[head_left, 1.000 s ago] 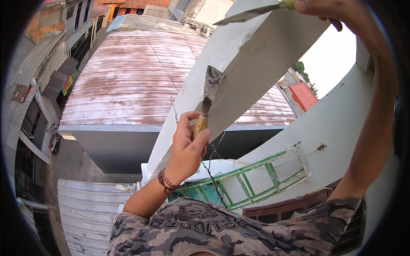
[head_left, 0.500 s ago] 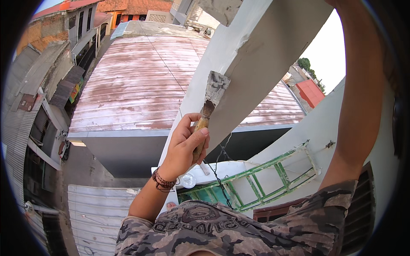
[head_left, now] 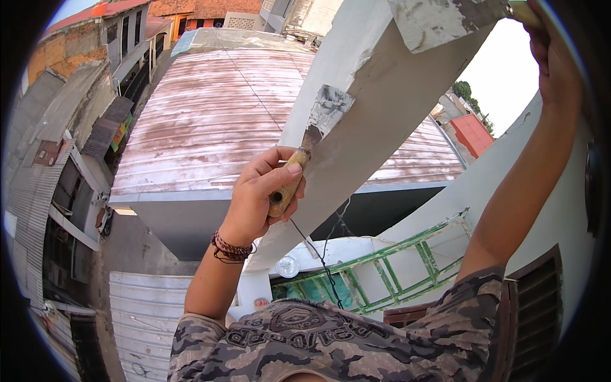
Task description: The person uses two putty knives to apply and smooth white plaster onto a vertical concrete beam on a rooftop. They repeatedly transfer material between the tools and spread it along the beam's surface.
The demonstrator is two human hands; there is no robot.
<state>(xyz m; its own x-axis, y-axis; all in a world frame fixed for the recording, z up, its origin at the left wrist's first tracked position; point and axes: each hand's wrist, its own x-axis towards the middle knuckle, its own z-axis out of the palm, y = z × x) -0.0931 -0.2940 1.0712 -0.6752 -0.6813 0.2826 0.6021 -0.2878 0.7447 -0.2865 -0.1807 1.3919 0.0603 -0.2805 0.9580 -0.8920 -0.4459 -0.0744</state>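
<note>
My left hand (head_left: 251, 194) is closed around the wooden handle of a narrow putty knife (head_left: 330, 106). Its blade points up and away, smeared with grey-white paste, in front of a pale grey concrete beam (head_left: 375, 108). At the upper right, my right hand (head_left: 560, 67) grips the yellowish handle of a wide putty knife (head_left: 439, 24), partly cut off by the picture's edge. That broad blade, coated in pale paste, overlaps the upper part of the beam; whether it touches the surface I cannot tell. Rough white filler shows along the beam's left edge.
Below the beam lies a green paint-spattered ladder (head_left: 394, 270), with a dark cable (head_left: 326, 264) hanging near it. A round clear lid-like object (head_left: 287, 267) sits on a white ledge. Beyond are a rusty corrugated roof (head_left: 203, 121) and, far below, an alley (head_left: 137, 245).
My right hand has come down into view, and the wide putty knife has shifted right across the beam. My left hand has moved slightly left and up, tilting the narrow knife more rightward.
</note>
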